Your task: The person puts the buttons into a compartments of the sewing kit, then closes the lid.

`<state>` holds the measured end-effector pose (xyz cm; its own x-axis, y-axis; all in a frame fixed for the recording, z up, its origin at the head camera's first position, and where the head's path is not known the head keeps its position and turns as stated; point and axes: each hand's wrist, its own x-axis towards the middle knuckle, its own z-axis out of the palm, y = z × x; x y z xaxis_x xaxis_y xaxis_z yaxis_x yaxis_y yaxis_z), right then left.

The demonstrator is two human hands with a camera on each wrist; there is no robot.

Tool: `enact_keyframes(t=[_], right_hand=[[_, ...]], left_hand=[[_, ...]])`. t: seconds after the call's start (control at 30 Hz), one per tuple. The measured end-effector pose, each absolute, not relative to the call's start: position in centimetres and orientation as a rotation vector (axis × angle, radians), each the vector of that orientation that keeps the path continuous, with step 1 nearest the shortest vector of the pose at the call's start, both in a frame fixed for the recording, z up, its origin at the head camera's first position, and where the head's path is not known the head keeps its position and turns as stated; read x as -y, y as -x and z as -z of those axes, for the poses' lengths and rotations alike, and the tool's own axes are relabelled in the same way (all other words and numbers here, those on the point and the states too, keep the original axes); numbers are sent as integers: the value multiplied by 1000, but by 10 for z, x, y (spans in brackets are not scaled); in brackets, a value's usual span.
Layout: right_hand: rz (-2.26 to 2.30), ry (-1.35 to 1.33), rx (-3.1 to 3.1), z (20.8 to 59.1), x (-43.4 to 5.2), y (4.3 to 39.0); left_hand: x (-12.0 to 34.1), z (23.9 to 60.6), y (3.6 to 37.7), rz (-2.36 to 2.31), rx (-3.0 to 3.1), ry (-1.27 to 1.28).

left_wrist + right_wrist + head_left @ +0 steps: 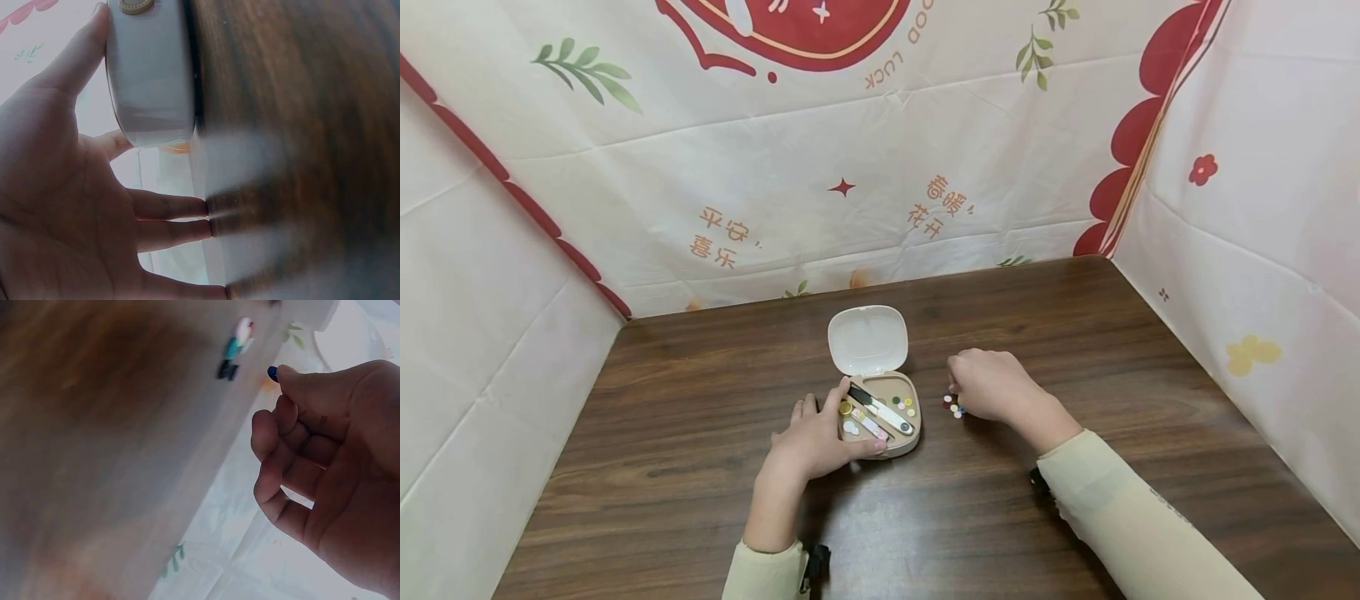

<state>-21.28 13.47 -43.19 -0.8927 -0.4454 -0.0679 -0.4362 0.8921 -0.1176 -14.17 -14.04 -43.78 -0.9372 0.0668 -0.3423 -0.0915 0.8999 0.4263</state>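
Note:
A small white sewing box [907, 447] stands on the table with its lid [868, 340] raised at the back. My left hand [811, 440] holds the box at its left side, thumb at the front edge and index finger farther back. In the left wrist view, the other fingers reach down to the table. Inside the box lie a white-handled tool with a dark end [886, 412], a pink-and-white strip [869, 423] and several small buttons [902, 405]. To the right, my right hand [996, 385] pinches a dark blue button [273, 374] above a little pile of coloured buttons [954, 408].
The brown wooden table [685, 475] extends on all sides of the box. Printed white cloth [805, 208] hangs behind it and along both sides. A round brass-coloured snap [136, 5] is on the box's front wall.

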Motion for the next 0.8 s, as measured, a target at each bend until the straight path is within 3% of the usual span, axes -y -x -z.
enact_keyframes(t=[0.8], right_hand=[[328,808,-2922,425,-79,207]], left_hand=[[142,440,143,-625,-2733,5]])
